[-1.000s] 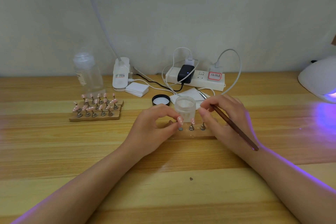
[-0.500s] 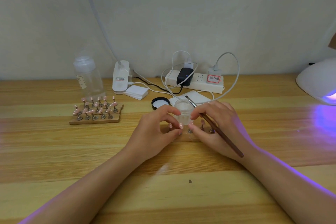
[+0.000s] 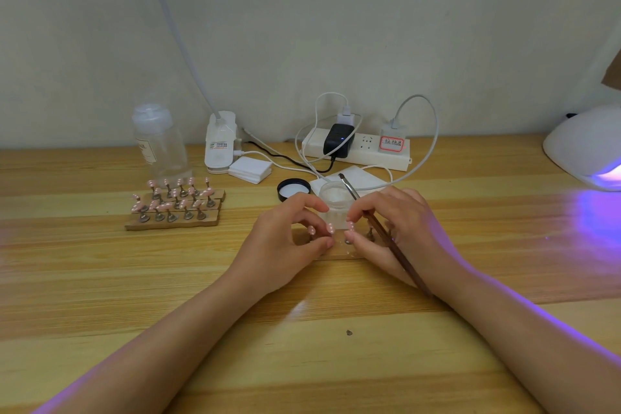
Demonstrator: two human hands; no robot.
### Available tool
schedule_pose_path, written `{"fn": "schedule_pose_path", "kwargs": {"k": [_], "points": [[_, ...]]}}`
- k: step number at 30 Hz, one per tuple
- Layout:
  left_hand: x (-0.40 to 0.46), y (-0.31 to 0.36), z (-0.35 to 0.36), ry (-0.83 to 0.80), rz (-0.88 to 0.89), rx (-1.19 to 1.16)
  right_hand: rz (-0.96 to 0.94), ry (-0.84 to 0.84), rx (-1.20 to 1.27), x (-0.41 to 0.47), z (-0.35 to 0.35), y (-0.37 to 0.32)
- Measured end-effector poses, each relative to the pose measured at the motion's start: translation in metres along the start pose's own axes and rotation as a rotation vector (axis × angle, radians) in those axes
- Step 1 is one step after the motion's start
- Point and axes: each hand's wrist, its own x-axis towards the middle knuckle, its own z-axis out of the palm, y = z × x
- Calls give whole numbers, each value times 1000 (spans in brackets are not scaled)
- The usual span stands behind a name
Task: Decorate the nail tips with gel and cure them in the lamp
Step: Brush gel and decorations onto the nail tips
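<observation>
Two hands work over the small wooden stand [image 3: 336, 254] at centre table. My left hand [image 3: 285, 245] pinches a pink nail tip [image 3: 330, 228] on its peg; my right hand [image 3: 396, 228] grips the brush [image 3: 386, 239] and pinches the next tip [image 3: 350, 226].

Risks: the crossing brush handle may knock the open gel jar [image 3: 332, 200] just behind the stand, and squeezing may smear uncured gel.

Surroundings: jar lid [image 3: 293, 189], finished rack [image 3: 174, 208] at left, cables [image 3: 423, 144]. Curing lamp [image 3: 584, 148] glows far right, well apart; path unobstructed.

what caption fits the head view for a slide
Both hands, left hand and right hand holding a brush, work on pink nail tips beside the glowing lamp.
</observation>
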Motion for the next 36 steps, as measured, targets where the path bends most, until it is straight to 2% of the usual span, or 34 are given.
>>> {"fn": "schedule_pose_path", "kwargs": {"k": [9, 15, 23, 30, 36], "points": [[-1, -1, 0, -3, 2, -4, -70, -16, 18, -1, -4, -1], [-4, 4, -1, -26, 30, 56, -19, 101, 102, -1, -2, -11], [-6, 10, -3, 73, 251, 112, 3, 137, 220, -4, 2, -25], [-6, 8, -3, 117, 300, 85, 46, 138, 241, -3, -1, -29], [-5, 10, -3, 224, 261, 7, 163, 170, 344, -1, -3, -27]]}}
